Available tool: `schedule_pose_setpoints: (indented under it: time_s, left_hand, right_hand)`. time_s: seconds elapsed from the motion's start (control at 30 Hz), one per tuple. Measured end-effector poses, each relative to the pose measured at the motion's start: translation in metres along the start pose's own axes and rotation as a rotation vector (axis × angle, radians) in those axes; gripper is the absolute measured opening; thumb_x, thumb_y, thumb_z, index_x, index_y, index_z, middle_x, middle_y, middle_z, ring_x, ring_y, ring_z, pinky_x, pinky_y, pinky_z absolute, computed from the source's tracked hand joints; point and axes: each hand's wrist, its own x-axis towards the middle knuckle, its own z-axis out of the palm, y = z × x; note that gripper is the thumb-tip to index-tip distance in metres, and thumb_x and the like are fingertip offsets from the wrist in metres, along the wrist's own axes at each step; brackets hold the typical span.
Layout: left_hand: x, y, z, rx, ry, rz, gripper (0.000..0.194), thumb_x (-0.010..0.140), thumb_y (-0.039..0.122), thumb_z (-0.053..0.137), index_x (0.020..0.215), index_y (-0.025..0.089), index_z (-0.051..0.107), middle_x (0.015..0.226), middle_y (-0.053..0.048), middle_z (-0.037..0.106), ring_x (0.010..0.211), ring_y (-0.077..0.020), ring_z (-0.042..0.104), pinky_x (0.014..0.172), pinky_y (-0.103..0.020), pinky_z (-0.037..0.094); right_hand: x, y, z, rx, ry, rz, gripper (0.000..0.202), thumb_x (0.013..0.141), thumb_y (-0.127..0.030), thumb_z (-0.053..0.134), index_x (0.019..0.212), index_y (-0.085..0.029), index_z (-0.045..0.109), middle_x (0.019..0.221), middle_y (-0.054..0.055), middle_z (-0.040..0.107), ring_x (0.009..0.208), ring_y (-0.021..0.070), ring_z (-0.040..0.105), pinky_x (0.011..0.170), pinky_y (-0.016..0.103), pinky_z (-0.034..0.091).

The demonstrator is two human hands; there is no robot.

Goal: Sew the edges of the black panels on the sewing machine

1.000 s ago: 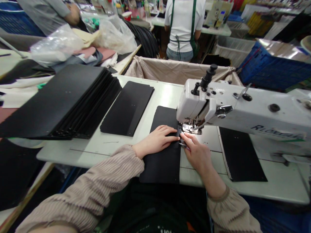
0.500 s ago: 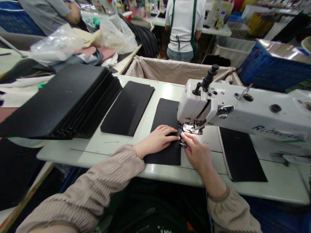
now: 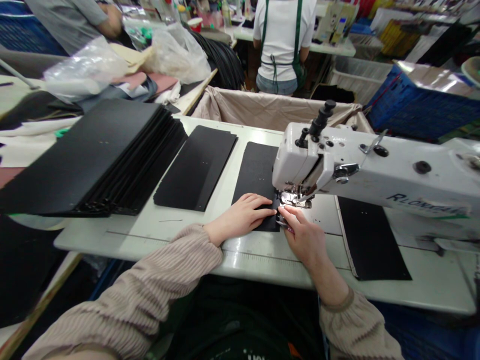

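A black panel [image 3: 255, 165] lies under the head of a white sewing machine [image 3: 300, 160], its right edge at the presser foot [image 3: 294, 200]. My left hand [image 3: 249, 212] rests flat on the panel's near part, fingers stretched toward the foot. Close in front of the foot, my right hand [image 3: 305, 232] has its fingers closed at the panel's right edge. A small metal tool [image 3: 282, 223] pokes out from under those fingers; its kind is mostly hidden. Light from the machine falls on the fingertips.
Left of the worked panel lies another black panel [image 3: 197, 167], beside a thick stack of black panels [image 3: 97, 150]. A further panel [image 3: 371, 240] lies right of the needle, partly under the machine arm. Behind the table stands a cloth-lined bin [image 3: 258, 107]; a person [image 3: 283, 45] is beyond it.
The panel under the machine has slid away from me, so its near edge now sits closer to my fingers. Both hands stay in nearly the same place.
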Motion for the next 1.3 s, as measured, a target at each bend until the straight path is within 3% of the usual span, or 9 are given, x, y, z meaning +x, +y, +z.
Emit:
schedule_pose_setpoints:
  time_s: [0.67, 0.97, 1.3]
  left_hand:
    - [0.002, -0.002, 0.008, -0.004, 0.080, -0.106, 0.034, 0.100, 0.026, 0.047, 0.132, 0.023, 0.058, 0.138, -0.007, 0.057, 0.128, -0.0219, 0.051, 0.110, -0.043, 0.040]
    - [0.004, -0.006, 0.014, -0.004, 0.021, -0.161, 0.045, 0.102, 0.034, 0.041, 0.146, 0.022, 0.043, 0.153, -0.007, 0.041, 0.144, -0.0215, 0.034, 0.118, -0.044, 0.030]
    - [0.007, -0.005, 0.010, 0.006, 0.023, -0.166, 0.047, 0.101, 0.032, 0.044, 0.147, 0.020, 0.042, 0.151, -0.007, 0.044, 0.142, -0.0228, 0.038, 0.116, -0.043, 0.033]
  right_hand:
    - [0.000, 0.000, -0.001, 0.018, 0.016, 0.001, 0.052, 0.091, -0.022, 0.052, 0.142, -0.029, 0.050, 0.143, 0.002, 0.055, 0.096, 0.0207, 0.069, 0.076, 0.031, 0.057]
    - [0.001, 0.000, -0.001, 0.054, 0.011, 0.009, 0.050, 0.090, -0.022, 0.052, 0.139, -0.027, 0.052, 0.143, 0.002, 0.055, 0.097, 0.0221, 0.068, 0.076, 0.033, 0.057]
    - [0.001, 0.000, -0.001, 0.050, 0.015, 0.007, 0.049, 0.090, -0.022, 0.052, 0.139, -0.027, 0.052, 0.144, 0.000, 0.055, 0.097, 0.0219, 0.068, 0.072, 0.032, 0.056]
